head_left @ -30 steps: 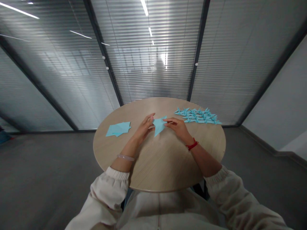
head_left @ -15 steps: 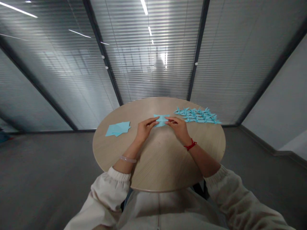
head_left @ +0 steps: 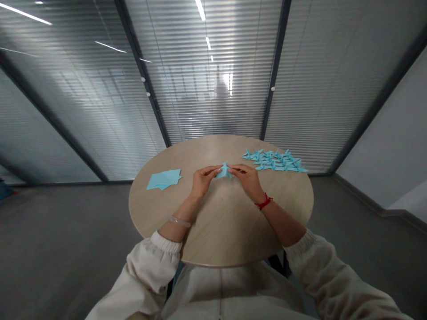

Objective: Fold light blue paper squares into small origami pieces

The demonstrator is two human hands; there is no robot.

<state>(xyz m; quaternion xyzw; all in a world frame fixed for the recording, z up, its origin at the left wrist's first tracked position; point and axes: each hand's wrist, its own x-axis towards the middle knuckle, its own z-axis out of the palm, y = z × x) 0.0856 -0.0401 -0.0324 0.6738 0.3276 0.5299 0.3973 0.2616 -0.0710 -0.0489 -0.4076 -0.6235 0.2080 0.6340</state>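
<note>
A light-blue sheet of origami paper (head_left: 224,171) is pinched between my two hands above the middle of the round table. Its centre bulges up in a folded shape with a point at the far side. My left hand (head_left: 203,180) grips its left edge between thumb and fingers, and my right hand (head_left: 248,178) grips the right edge in the same way. The fingertips cover parts of both edges. Several folded paper cranes (head_left: 275,160) stand in rows beyond my right hand.
Flat blue paper sheets (head_left: 164,179) lie in a loose stack at the left of the wooden table (head_left: 230,231). Glass panels with blinds (head_left: 213,111) rise behind the table's far edge. A pale wall (head_left: 390,133) is at the right.
Both hands have drawn slightly closer together. The paper between them, flatter and wider before, is now squeezed inward into a narrower, raised shape. Cranes and stack have stayed put.
</note>
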